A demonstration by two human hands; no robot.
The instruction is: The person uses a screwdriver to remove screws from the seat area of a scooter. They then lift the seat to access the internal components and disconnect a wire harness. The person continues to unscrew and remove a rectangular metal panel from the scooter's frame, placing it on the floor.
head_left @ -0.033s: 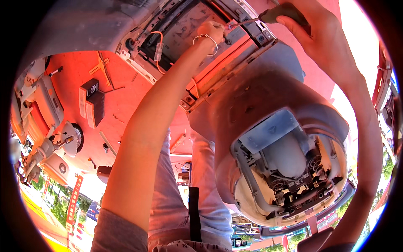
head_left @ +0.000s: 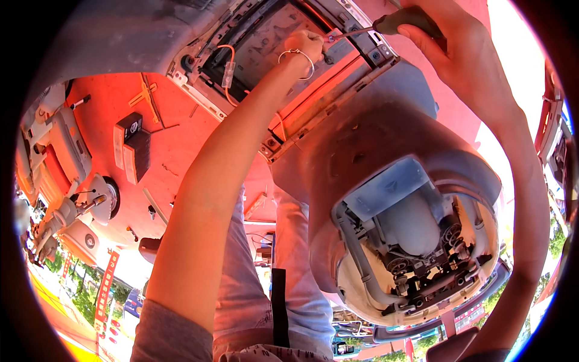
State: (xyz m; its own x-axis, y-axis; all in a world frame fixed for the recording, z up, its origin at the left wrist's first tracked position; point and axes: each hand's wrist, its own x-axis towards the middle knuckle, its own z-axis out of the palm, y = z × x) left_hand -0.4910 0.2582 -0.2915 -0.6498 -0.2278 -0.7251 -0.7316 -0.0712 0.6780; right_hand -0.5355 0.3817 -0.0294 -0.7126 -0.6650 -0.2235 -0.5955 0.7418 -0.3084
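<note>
My right hand (head_left: 449, 33) is wrapped round the dark handle of a screwdriver (head_left: 416, 23). Its thin shaft runs left, to a spot beside the fingers of my left hand (head_left: 303, 46). That hand is closed near the shaft's tip, and what its fingers grip, if anything, is hidden. A bracelet (head_left: 312, 67) circles the left wrist. Both hands are over a metal-edged frame (head_left: 338, 99) around a recessed opening, where an orange cable with a clear connector (head_left: 228, 73) lies. A large dark moulded body (head_left: 356, 142) joins the frame, with mechanical parts (head_left: 416, 241) exposed in its rounded cavity.
On the red floor to the left lie an open dark box (head_left: 134, 148), a yellowish tool (head_left: 149, 99) and several small loose parts. Vehicle parts (head_left: 69, 148) stand along the far left. My legs (head_left: 244, 265) are below the frame. A large dark panel (head_left: 120, 45) fills the upper left.
</note>
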